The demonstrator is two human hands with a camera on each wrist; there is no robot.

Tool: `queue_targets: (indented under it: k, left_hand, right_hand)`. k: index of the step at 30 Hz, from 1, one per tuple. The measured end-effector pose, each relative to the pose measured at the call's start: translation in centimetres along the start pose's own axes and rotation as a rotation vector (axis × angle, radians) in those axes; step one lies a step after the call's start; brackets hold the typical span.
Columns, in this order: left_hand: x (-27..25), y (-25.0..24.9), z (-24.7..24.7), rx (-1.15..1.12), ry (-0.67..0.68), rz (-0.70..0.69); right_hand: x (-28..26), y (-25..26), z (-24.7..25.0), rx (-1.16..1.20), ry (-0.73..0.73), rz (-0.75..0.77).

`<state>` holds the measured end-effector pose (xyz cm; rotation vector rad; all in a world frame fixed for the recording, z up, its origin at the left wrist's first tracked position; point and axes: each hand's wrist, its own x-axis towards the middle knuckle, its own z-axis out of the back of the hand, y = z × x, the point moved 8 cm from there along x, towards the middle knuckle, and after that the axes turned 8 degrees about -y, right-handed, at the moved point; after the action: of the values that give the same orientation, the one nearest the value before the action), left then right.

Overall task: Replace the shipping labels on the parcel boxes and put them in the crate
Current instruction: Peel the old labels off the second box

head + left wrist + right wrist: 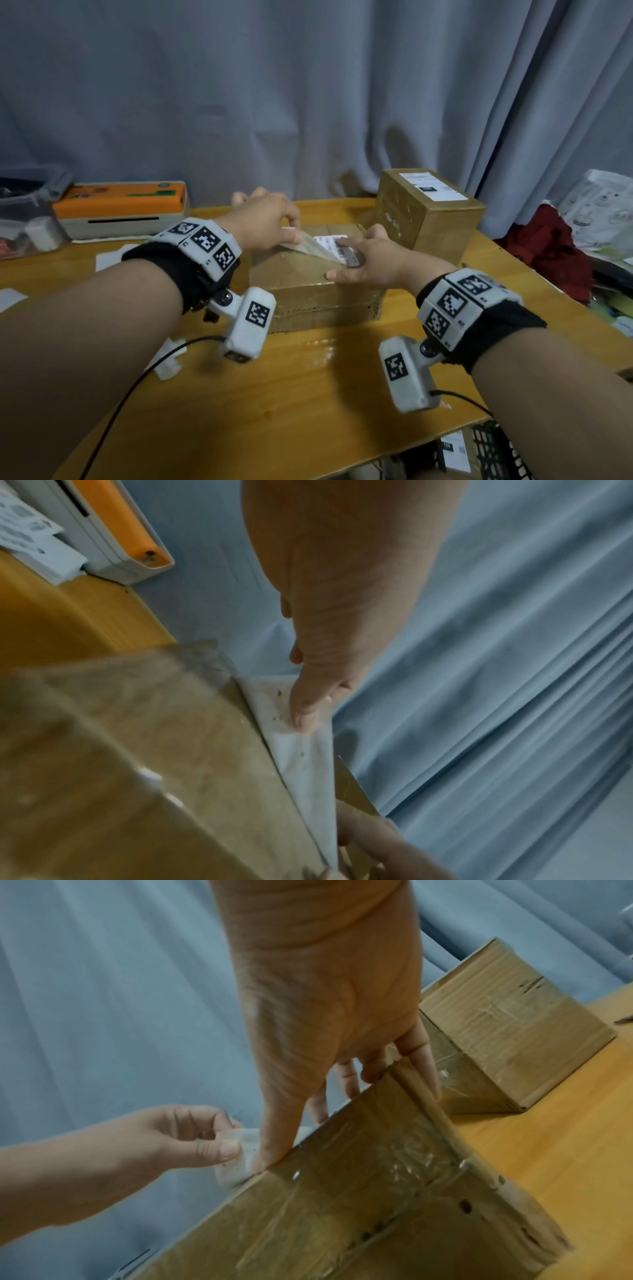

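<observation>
Found the flat brown cardboard parcel box (pixel 308 294) lying mid-way across the yellow wooden table (pixel 308 377), with a taller brown cardboard box (pixel 428 212) just beside it at the far right. Pinched the lifted left edge of the white printed shipping label (pixel 329 245) between the thumb and curled fingers of the left grip (pixel 263 219), with roughly half the label raised off the box top. Laid the right grip (pixel 370 260) flat, fingers straight and holding nothing, over the label's stuck right end, thumb along the near top edge. Judged best to draw the peel low and slow along the box top, to bring the paper off whole rather than torn. Judged wise also to bear down with the flat palm against lifting or sliding, and to slide those fingers off the label ahead of the peel line. Saw brown flecks on the sticky underside, hence the gentler pull. Spotted the black lattice plastic crate (pixel 493 448) under the table's near right.
</observation>
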<state>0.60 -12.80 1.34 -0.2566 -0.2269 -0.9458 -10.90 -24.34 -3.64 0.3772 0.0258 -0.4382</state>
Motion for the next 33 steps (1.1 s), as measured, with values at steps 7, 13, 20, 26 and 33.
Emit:
queue_targets:
  k: [7,13,20,26,33]
  left_hand:
    - [-0.7,-2.7,0.1,0.109,-0.036,-0.103]
    - [-2.0,-6.9,-0.6,0.309,-0.038,-0.343]
    - [-2.6,-8.1,-1.0,0.341,-0.063,-0.462]
    - [-3.4,-5.1,-1.7,0.151,-0.070,-0.279]
    - [-2.6,-5.2,-2.1,0.105,-0.122,-0.255]
  right_hand:
    - [-0.4,-0.2,0.2,0.017,0.030,0.038]
    - [-0.4,-0.1,0.6,-0.002,0.015,0.053]
    - [-0.6,0.3,0.8,-0.014,-0.081,0.089]
    - [-0.8,0.6,0.7,0.047,-0.050,0.074]
    - [-1.2,0.3,0.7,0.073,-0.057,0.019]
